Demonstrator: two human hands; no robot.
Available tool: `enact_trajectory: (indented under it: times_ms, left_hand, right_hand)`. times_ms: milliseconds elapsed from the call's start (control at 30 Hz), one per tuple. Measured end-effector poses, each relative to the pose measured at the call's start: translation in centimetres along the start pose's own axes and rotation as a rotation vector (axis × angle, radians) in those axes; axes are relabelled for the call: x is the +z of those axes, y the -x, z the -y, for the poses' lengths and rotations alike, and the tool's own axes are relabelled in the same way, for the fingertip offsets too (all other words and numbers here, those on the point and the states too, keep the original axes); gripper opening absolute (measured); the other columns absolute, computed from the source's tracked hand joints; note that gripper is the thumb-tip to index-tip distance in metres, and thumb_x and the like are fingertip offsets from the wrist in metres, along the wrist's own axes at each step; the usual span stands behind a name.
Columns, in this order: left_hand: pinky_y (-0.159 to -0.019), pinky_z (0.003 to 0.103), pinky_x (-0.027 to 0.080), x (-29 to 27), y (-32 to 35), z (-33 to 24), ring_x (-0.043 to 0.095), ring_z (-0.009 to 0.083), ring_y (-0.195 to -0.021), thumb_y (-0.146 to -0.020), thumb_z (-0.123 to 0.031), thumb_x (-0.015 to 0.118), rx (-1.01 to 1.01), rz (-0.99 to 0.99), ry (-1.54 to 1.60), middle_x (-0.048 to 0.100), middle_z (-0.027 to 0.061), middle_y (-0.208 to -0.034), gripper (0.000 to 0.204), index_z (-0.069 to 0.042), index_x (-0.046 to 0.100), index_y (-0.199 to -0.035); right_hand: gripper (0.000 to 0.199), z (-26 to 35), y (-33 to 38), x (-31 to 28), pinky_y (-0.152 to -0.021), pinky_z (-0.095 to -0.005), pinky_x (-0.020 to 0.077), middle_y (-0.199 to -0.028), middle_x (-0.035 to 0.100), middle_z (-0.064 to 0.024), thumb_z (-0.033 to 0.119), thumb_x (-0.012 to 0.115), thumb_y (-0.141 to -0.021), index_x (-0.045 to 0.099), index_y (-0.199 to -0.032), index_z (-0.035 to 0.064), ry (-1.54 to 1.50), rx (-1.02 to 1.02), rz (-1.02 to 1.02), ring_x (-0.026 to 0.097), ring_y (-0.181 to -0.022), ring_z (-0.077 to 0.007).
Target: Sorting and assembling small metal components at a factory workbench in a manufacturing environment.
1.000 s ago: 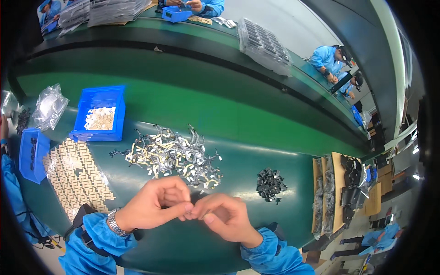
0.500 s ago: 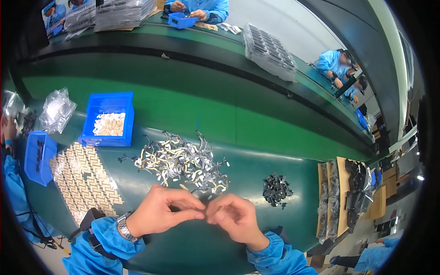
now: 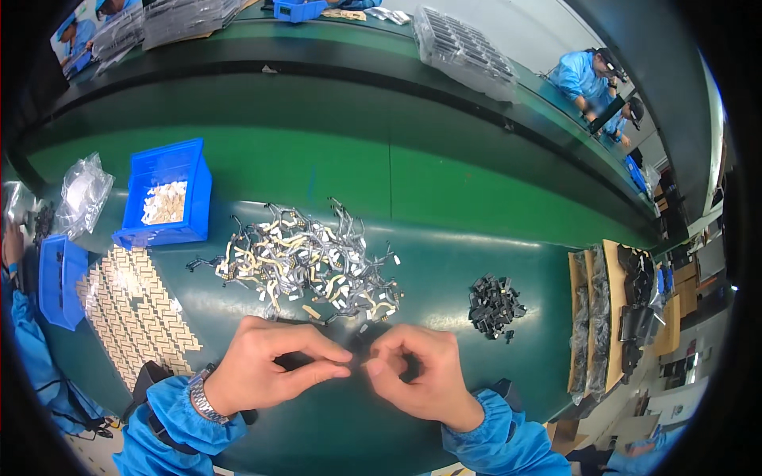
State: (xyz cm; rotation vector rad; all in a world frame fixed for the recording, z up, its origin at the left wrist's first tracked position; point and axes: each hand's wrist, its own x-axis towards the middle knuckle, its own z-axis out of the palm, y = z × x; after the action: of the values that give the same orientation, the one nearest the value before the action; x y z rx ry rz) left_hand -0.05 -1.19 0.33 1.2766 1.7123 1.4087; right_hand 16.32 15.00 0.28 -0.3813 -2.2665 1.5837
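My left hand (image 3: 274,363) is pinched, thumb and forefinger pressed nearly together at the tips. Facing it across a narrow gap, my right hand (image 3: 422,371) is curled with its thumb against the fingers. Anything between the fingertips of either hand is too small or hidden to make out. Just beyond both hands lies a loose pile of short wire harnesses (image 3: 305,262), grey and yellowish with white connectors. To the right sits a small heap of black plastic parts (image 3: 494,308). A sheet of beige adhesive pieces (image 3: 139,305) lies left of my left hand.
A blue bin (image 3: 167,194) holds white and beige pieces. Beside it are a clear plastic bag (image 3: 85,194) and another blue bin (image 3: 63,282). Cardboard trays with bagged black parts (image 3: 595,325) stand at the right edge. Other people work beyond the green strip and at far left.
My hands have drawn slightly apart, the right one moving a little to the right. The view has shifted, so the far bench sits higher.
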Motion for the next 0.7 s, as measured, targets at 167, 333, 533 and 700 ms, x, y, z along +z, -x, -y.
enact_trajectory:
  times_ms: [167,333,533,700]
  left_hand:
    - [-0.070,0.027,0.060,-0.03,0.08,-0.01,0.078,0.0197,-0.079,-0.078,-0.005,0.087,0.019,0.010,-0.003,0.079,0.0098,-0.088,0.014,-0.002,0.077,-0.088]
    - [-0.070,0.027,0.060,0.00,0.15,0.10,0.077,0.0199,-0.078,-0.078,-0.006,0.088,0.038,0.027,-0.008,0.079,0.0098,-0.087,0.016,-0.002,0.077,-0.090]
    - [-0.070,0.027,0.060,0.17,0.00,0.24,0.078,0.0198,-0.079,-0.078,-0.007,0.088,0.035,0.045,-0.011,0.079,0.0096,-0.087,0.016,-0.002,0.078,-0.089]
    - [-0.070,0.027,0.059,0.01,0.19,-0.04,0.078,0.0197,-0.079,-0.078,-0.007,0.088,0.021,0.044,-0.026,0.079,0.0093,-0.087,0.016,-0.003,0.078,-0.090]
  right_hand:
    - [0.014,0.26,-0.04,0.18,-0.048,-0.0246,0.0345,-0.068,0.057,0.0023,0.003,0.078,-0.081,0.064,-0.082,0.0054,-0.006,-0.007,0.015,0.042,-0.053,-0.0055]
    - [0.016,0.19,-0.10,0.24,-0.048,-0.0253,0.0336,-0.067,0.057,0.0021,0.003,0.079,-0.079,0.063,-0.078,0.0059,0.011,-0.026,0.019,0.040,-0.052,-0.0064]
    - [0.016,0.01,-0.04,0.20,-0.047,-0.0268,0.0325,-0.064,0.054,0.0010,0.003,0.079,-0.077,0.063,-0.076,0.0060,0.037,-0.045,0.012,0.039,-0.051,-0.0082]
    - [0.018,0.18,-0.12,0.34,-0.047,-0.0276,0.0327,-0.064,0.054,0.0005,0.004,0.079,-0.077,0.062,-0.076,0.0059,0.046,-0.055,0.017,0.040,-0.051,-0.0093]
